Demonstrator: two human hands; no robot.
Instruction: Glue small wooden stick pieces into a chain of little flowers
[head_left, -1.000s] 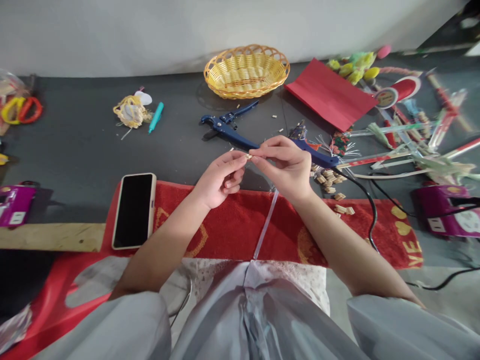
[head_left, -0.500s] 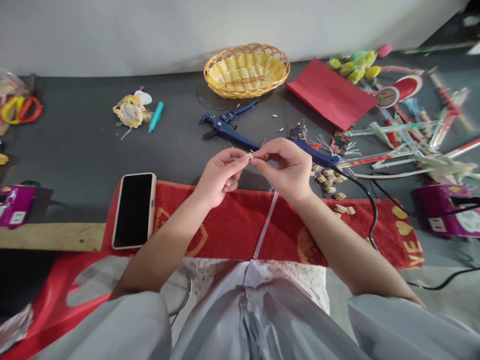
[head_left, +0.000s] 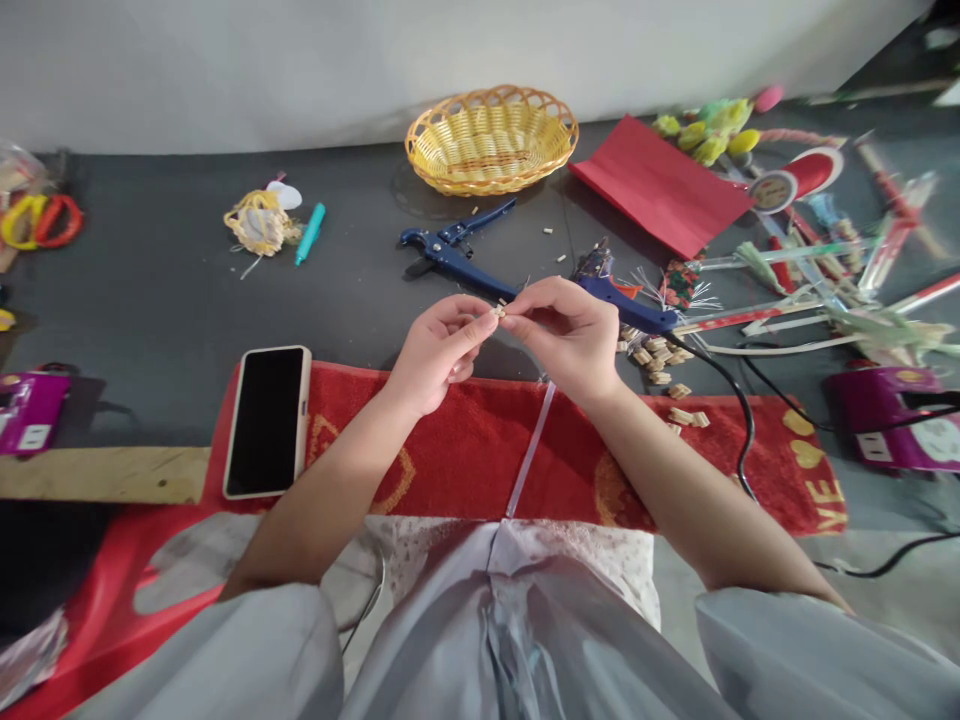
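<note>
Between my fingertips is a small cluster of pale beige pieces (head_left: pixel 499 311), partly covered by the fingers. My left hand (head_left: pixel 444 352) pinches it from the left, its thumb and forefinger closed. From the right, my right hand (head_left: pixel 568 332) grips the same cluster with thumb and forefinger. Both hands are held above the far edge of a red towel (head_left: pixel 465 440). Just beyond them lie a blue-handled cutter (head_left: pixel 454 260) and a blue glue gun (head_left: pixel 626 305). More beige pieces (head_left: pixel 656 355) are heaped to the right of my right hand.
A yellow woven basket (head_left: pixel 491 140) stands by the wall. A phone (head_left: pixel 268 422) rests on the towel's left end. Red paper (head_left: pixel 660 185), a red thread spool (head_left: pixel 796 182) and several straws crowd the right. A black cable (head_left: pixel 742 410) crosses the towel. A teal pen (head_left: pixel 310 234) lies left.
Both hands keep nearly the same pose on the small cluster. My right hand has shifted very slightly left; the whole view has drifted a little.
</note>
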